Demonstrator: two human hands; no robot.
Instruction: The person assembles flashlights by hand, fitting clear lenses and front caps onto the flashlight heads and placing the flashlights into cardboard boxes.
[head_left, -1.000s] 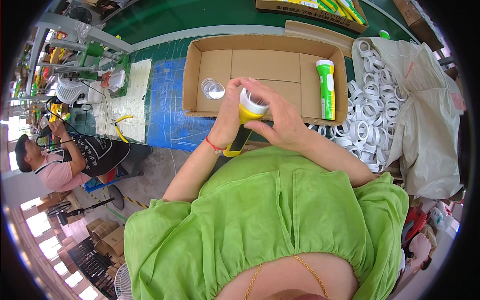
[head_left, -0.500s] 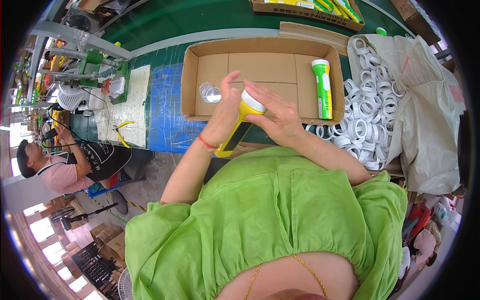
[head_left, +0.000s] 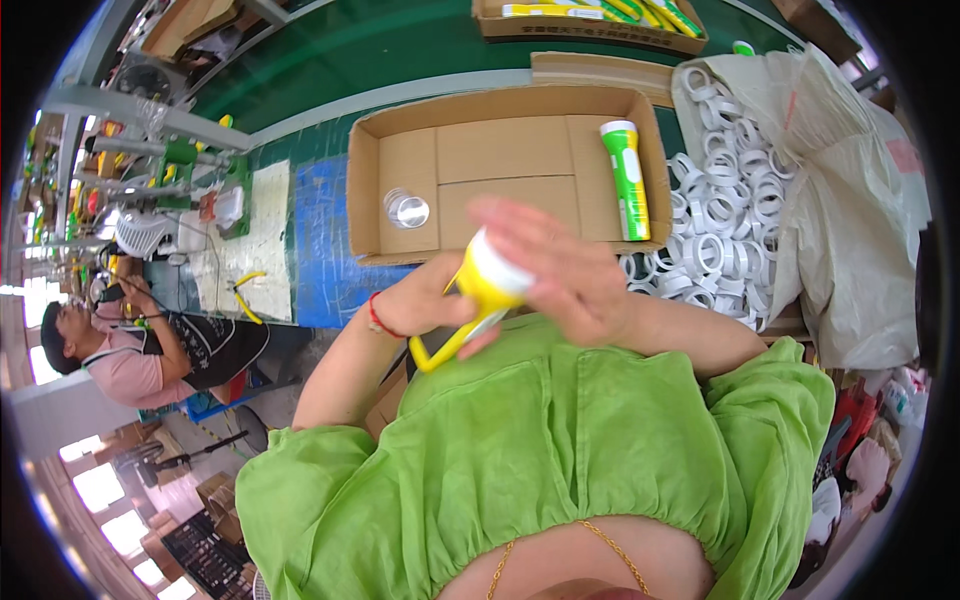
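It's a workshop — green bench machine (head_left: 235, 180), heaped white rings (head_left: 728, 188).

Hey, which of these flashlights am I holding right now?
The yellow flashlight, gripped by your left hand, with your right hand, blurred, over its white head. The green-and-white flashlight lies apart in the open cardboard box.

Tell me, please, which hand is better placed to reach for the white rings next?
Probably the right hand: it is nearer to the white rings, while the left hand grips the yellow flashlight.
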